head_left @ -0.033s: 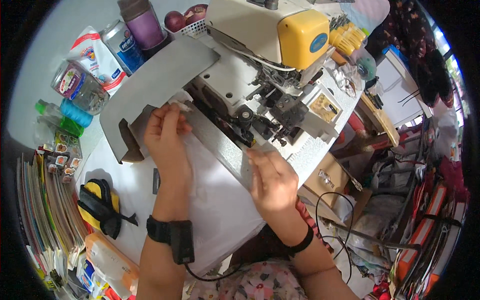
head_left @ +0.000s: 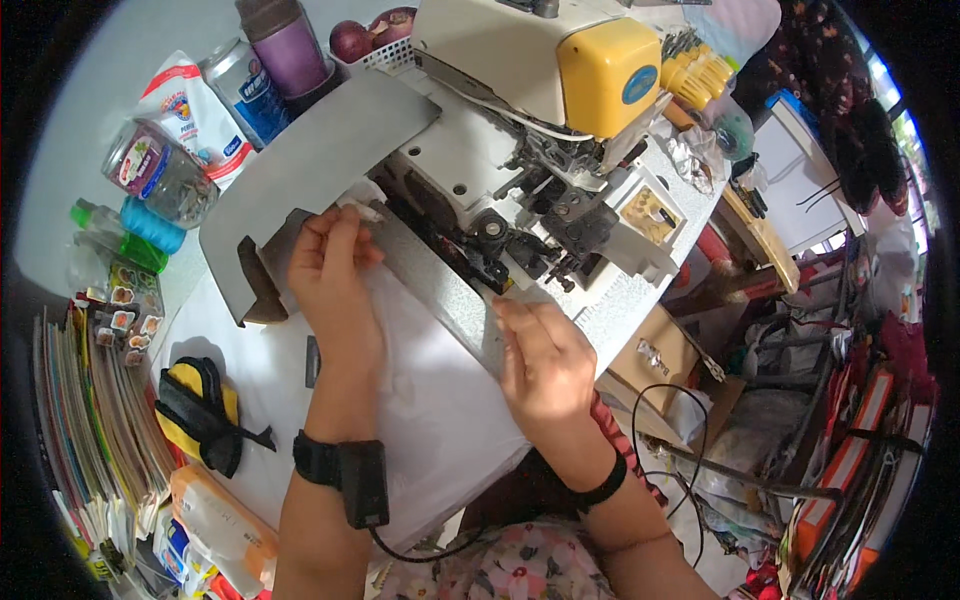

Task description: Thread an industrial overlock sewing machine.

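A white sewing machine (head_left: 490,50) with a yellow end cover (head_left: 605,78) stands on the table, its dark inner parts (head_left: 490,230) exposed. By the left end of its open slot, my left hand (head_left: 338,255) is closed in a pinch on a crumpled white cloth (head_left: 362,200). My right hand (head_left: 545,360) is closed too, fingertips together at the slot's right end, just below the needle area. What it pinches is too small to make out. Between my hands runs a speckled grey table strip (head_left: 425,285). A curved grey cover plate (head_left: 310,150) lies left of the machine.
Along the left stand a can (head_left: 245,95), a jar (head_left: 160,175), blue thread (head_left: 152,226) and a stack of papers (head_left: 100,420). A yellow-black pouch (head_left: 198,410) lies on the white sheet (head_left: 440,400). Right of the table are an open cardboard box (head_left: 655,365) and a black cable (head_left: 705,430).
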Available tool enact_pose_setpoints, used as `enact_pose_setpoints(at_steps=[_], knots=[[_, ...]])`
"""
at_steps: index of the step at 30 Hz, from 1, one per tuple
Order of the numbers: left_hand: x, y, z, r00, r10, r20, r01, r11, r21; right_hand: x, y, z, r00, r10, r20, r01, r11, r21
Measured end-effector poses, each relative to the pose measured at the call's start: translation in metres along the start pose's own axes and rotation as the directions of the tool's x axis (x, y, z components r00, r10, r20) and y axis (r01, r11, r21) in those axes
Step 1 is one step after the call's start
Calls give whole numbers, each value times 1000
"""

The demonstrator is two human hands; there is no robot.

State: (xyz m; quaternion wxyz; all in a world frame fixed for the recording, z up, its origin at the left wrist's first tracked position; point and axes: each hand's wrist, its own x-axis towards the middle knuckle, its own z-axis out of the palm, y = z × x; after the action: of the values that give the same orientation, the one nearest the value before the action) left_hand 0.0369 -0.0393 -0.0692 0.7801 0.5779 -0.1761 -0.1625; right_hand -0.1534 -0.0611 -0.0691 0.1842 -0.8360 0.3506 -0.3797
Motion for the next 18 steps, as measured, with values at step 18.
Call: enact_pose_setpoints(at_steps=[18], knots=[[-1,2,3,1000,11,0,-11,999,-47,-2,-6,-3,997,-11,-71,13,1000,15]])
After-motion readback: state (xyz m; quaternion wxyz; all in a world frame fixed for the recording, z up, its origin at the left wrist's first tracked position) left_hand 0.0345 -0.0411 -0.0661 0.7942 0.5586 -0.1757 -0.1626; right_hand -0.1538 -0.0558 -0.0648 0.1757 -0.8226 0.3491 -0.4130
